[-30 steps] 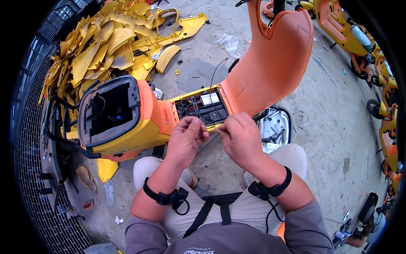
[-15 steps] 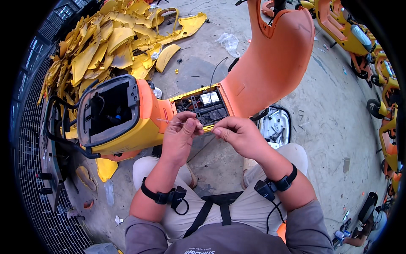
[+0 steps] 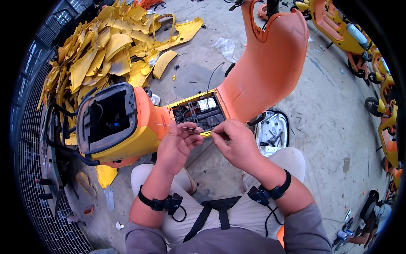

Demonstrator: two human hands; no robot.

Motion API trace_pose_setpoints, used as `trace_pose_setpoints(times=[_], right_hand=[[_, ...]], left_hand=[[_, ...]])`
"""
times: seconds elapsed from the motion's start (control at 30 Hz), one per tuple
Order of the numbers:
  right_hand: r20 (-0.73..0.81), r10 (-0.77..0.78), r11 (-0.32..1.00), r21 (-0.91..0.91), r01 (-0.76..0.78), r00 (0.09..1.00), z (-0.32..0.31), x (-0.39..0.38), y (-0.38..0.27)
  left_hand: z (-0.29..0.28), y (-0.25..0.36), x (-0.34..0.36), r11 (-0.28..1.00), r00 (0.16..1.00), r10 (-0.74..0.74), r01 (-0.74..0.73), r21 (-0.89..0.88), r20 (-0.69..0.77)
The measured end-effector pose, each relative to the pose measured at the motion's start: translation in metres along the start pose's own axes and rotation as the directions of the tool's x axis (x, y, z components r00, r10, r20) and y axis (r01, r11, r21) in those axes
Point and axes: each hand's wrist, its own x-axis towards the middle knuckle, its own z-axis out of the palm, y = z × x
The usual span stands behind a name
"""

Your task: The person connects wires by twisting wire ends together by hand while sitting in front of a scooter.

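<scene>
My left hand point(image 3: 177, 148) is palm-up with loosely curled fingers, thumb apart from them; thin pale wire strands point(image 3: 163, 125) cross its fingers without a visible grip. My right hand point(image 3: 231, 144) pinches the strands' right end. Both hands are just in front of an opened footboard compartment point(image 3: 198, 109) on a yellow-and-orange scooter point(image 3: 150, 122), holding black parts, a silver box point(image 3: 206, 104) and a loose black cable. A large orange front panel point(image 3: 266, 67) rises to the right; an open-topped seat housing point(image 3: 135, 101) is at left.
A silver tray point(image 3: 270, 135) with small parts lies right of the scooter. A heap of yellow body panels point(image 3: 97, 55) fills the back left. Scooters point(image 3: 342, 34) line the right side. A co-worker's arm point(image 3: 359, 238) shows at lower right. A plastic bag point(image 3: 226, 46) lies behind.
My left thumb has moved off the pinch and my left fingers have loosened. My right hand shifted slightly down and left. The whole view has shifted slightly.
</scene>
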Motion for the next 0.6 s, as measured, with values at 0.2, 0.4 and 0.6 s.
trace_pose_setpoints(times=[0.2, 0.4, 0.6], right_hand=[[-0.117, -0.067, 0.997, -0.056, 0.061, 0.991, 0.003, 0.002, 0.006], [-0.144, -0.199, 0.968, -0.186, 0.171, 0.969, 0.007, 0.002, 0.008], [-0.173, -0.316, 0.932, -0.243, 0.270, 0.933, 0.018, -0.002, 0.006]], left_hand=[[0.014, 0.004, -0.006, 0.994, 0.998, 0.057, -0.053, -0.094, 0.032], [0.013, -0.003, -0.005, 0.957, 0.969, 0.192, -0.150, 0.249, -0.157], [0.011, -0.007, -0.002, 0.951, 0.955, 0.201, -0.138, 0.276, -0.216]])
